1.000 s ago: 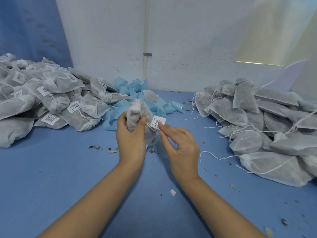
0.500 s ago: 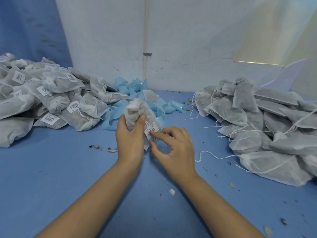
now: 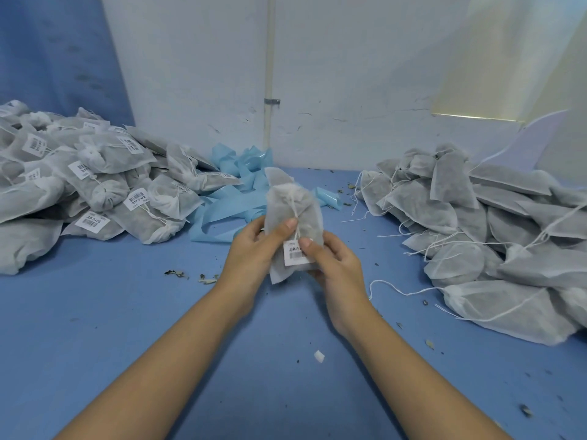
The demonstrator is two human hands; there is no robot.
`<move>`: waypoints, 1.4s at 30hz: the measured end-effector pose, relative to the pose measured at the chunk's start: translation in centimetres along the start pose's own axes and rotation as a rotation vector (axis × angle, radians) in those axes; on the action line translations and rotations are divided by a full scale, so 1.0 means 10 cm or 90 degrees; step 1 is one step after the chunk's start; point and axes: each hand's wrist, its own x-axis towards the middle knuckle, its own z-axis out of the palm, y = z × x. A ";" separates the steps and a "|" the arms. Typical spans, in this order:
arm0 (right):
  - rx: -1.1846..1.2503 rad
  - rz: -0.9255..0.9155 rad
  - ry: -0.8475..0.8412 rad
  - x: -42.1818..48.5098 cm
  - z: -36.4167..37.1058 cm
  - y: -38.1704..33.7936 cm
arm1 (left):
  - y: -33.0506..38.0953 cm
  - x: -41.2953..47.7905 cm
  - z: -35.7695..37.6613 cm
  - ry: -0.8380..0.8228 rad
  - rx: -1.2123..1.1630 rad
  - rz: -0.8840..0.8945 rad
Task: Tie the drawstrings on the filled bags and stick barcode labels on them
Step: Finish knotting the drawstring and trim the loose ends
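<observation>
Blue table (image 3: 127, 312) fills the lower half of the frame, and the widest open stretch lies in the lower left and along the bottom edge, where only both forearms cross it. At centre, the bag (image 3: 293, 211) is held upright above the table. The left hand (image 3: 254, 246) grips its left side with the thumb pressed on the front. The right hand (image 3: 336, 262) holds its lower right side, with the thumb on the upper edge of the barcode label (image 3: 295, 253). The label sits on the bag's lower front, and the drawstring (image 3: 293, 204) runs down from the gathered neck toward it.

The bag is thin white fabric with dark, loose filling showing through. At the left edge, a pile of labelled bags (image 3: 89, 185) is heaped, necks tied. At right, a pile of unlabelled bags (image 3: 476, 223) lies with strings trailing loose onto the table. Between the piles, behind the held bag, light blue strips (image 3: 235, 192) are bunched against the wall.

Leaf bits (image 3: 176, 274) are scattered over the table, and a white scrap (image 3: 319, 356) lies between the forearms. A scuffed white wall (image 3: 349, 74) with a thin vertical pipe (image 3: 270, 58) closes the top of the frame, with a blue panel (image 3: 54, 49) at upper left.
</observation>
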 end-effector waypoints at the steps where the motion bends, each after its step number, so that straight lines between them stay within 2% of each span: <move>1: 0.025 0.000 0.019 0.01 -0.01 -0.01 | 0.00 0.00 -0.01 -0.019 0.010 -0.005; 6: 0.077 0.006 0.056 0.02 -0.01 -0.03 | -0.08 0.00 -0.02 -0.060 0.071 -0.067; 10: 0.165 0.030 0.027 0.03 0.00 -0.07 | -0.05 0.00 -0.02 -0.087 -0.075 -0.157; 14: 0.201 0.043 0.031 0.04 0.01 -0.07 | -0.05 0.00 -0.03 -0.092 -0.119 -0.186; 16: 0.203 0.047 0.039 0.03 0.01 -0.05 | -0.05 0.01 -0.05 -0.100 -0.086 -0.177; 20: 0.166 0.043 0.070 0.04 0.01 -0.04 | 0.00 0.02 -0.10 -0.142 0.093 -0.173; 23: 0.132 0.056 0.083 0.06 -0.01 -0.02 | 0.03 0.01 -0.11 -0.158 0.136 -0.184; 25: 0.117 0.090 0.109 0.08 -0.04 -0.01 | 0.08 0.04 -0.09 -0.099 0.058 -0.146; 28: 0.111 0.122 0.129 0.10 -0.08 0.00 | 0.21 0.16 -0.15 -0.006 -0.254 -0.022; 30: 0.113 0.126 0.124 0.10 -0.09 0.01 | 0.29 0.22 -0.23 0.016 -0.354 0.028; 34: 0.103 0.127 0.097 0.10 -0.08 0.03 | 0.25 0.15 -0.25 -0.032 -0.231 0.000; 37: 0.125 0.136 0.106 0.11 -0.10 0.04 | 0.18 0.09 -0.17 -0.080 -0.080 -0.026; 42: 0.160 0.140 0.089 0.14 -0.15 0.02 | 0.15 -0.01 0.15 -0.109 0.118 -0.008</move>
